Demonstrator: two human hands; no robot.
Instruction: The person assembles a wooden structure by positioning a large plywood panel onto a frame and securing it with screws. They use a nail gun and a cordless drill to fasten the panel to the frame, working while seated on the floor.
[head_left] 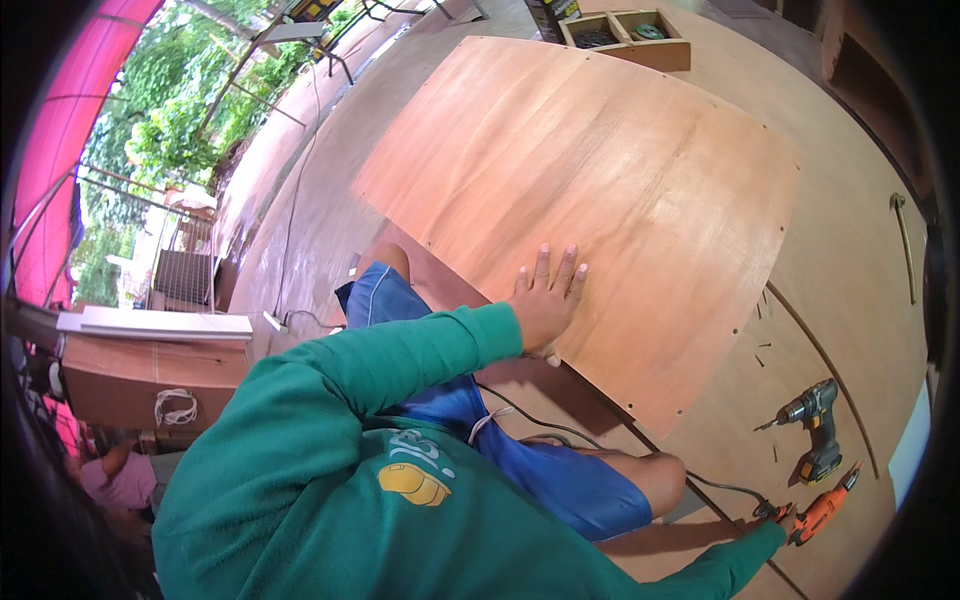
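Observation:
My left hand (545, 305) lies flat with fingers spread on a large plywood panel (600, 200), near its near edge. Small dark screw heads or holes dot the panel's border. At the lower right, my right hand (787, 522) is closed around an orange corded power tool (822, 515), probably a drill; most of its fingers are hidden. A black cord runs from that tool toward my legs. Just beyond it stands a black cordless drill (820, 425) with a bit in its chuck. Several loose screws (763, 362) are scattered between the panel and the cordless drill.
A divided wooden box (630, 55) holds small hardware beyond the panel. A hammer (903, 245) and a long thin strip (830, 370) lie at the right. At the left are a wooden cabinet (150, 375) and another person (115, 480). A cable (290, 230) crosses the floor.

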